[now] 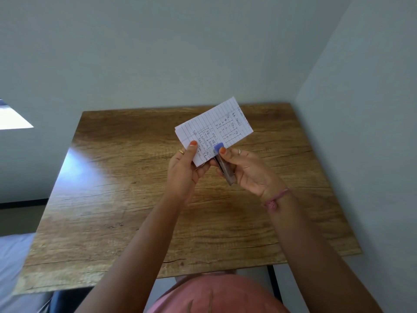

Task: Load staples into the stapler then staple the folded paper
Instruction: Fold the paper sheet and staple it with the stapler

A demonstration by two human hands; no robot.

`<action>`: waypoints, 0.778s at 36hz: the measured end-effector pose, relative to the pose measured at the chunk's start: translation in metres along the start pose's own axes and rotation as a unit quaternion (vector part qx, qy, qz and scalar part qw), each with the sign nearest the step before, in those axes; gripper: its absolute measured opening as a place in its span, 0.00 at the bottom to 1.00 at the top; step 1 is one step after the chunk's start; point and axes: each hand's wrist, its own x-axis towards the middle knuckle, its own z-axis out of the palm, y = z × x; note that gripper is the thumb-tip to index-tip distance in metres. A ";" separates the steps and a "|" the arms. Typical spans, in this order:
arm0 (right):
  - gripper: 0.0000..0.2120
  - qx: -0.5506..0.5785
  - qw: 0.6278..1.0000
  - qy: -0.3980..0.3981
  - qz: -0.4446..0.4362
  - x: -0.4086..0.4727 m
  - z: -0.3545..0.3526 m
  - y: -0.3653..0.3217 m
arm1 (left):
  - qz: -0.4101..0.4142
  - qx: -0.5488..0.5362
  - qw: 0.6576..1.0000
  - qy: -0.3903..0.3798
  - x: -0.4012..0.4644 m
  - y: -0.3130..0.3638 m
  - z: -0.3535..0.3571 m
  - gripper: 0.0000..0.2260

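A folded sheet of lined paper (pixel 214 127) with handwritten tables is held up above the wooden table (pixel 117 177). My left hand (pixel 186 170) pinches its lower left corner, thumb on top. My right hand (pixel 246 170) grips a small stapler (pixel 223 163) with a blue tip and a dark metal body, thumb pressing near the tip. The stapler's front end sits over the paper's lower edge, close beside my left thumb. Whether the paper lies inside the stapler's jaws I cannot tell.
The table stands in a corner, with a pale wall behind (pixel 180 53) and another on the right (pixel 372 109). A black table leg (pixel 274 283) shows at the near right. A white bed edge (pixel 13 267) lies at the left.
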 end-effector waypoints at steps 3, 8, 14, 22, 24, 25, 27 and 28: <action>0.19 0.001 1.000 0.010 -0.001 0.001 0.002 0.002 | 0.005 0.007 1.000 0.000 0.001 0.000 -0.001 0.09; 0.17 0.010 1.000 0.010 -0.001 0.004 0.005 0.004 | 0.012 -0.022 0.999 -0.029 0.001 0.001 -0.003 0.11; 0.25 -0.027 0.999 0.025 -0.012 0.006 0.010 0.007 | 0.032 0.013 0.999 -0.037 -0.011 -0.021 0.009 0.24; 0.26 -0.046 0.998 0.047 -0.012 0.007 0.015 0.009 | 0.053 0.021 0.998 0.005 -0.005 -0.026 0.013 0.20; 0.19 -0.054 0.998 0.042 -0.012 0.009 0.015 0.010 | 0.054 0.017 0.998 0.008 -0.004 -0.026 0.013 0.17; 0.13 -0.051 0.998 0.045 -0.011 0.010 0.014 0.011 | 0.053 0.016 0.998 0.012 -0.004 -0.026 0.012 0.18; 0.06 -0.043 0.997 0.055 -0.012 0.013 0.013 0.013 | 0.048 0.014 0.999 0.020 -0.003 -0.027 0.012 0.20; 0.05 -0.043 0.997 0.056 -0.014 0.014 0.012 0.013 | 0.047 0.012 0.999 0.021 -0.003 -0.027 0.011 0.20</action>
